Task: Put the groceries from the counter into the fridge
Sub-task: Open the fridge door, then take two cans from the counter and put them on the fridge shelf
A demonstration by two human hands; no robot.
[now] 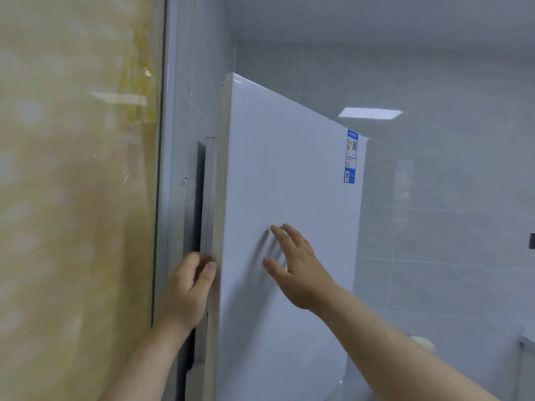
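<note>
Wall of glossy yellow stone fills the left side. A grey tiled wall covers the right and carries the reflection of a ceiling light. Between them, in the middle of the view, stands the white fridge door, with its face angled toward the camera and a dark gap running along its left edge. The left hand grips that left edge low down, with the fingers curled behind it and the thumb on the front. The right hand is released, with straight, spread fingers reaching up to the door's face near its middle. Motion blur hides whether the fingertips touch it. A blue label sits at the door's upper right corner. A counter corner shows at the lower right.
</note>
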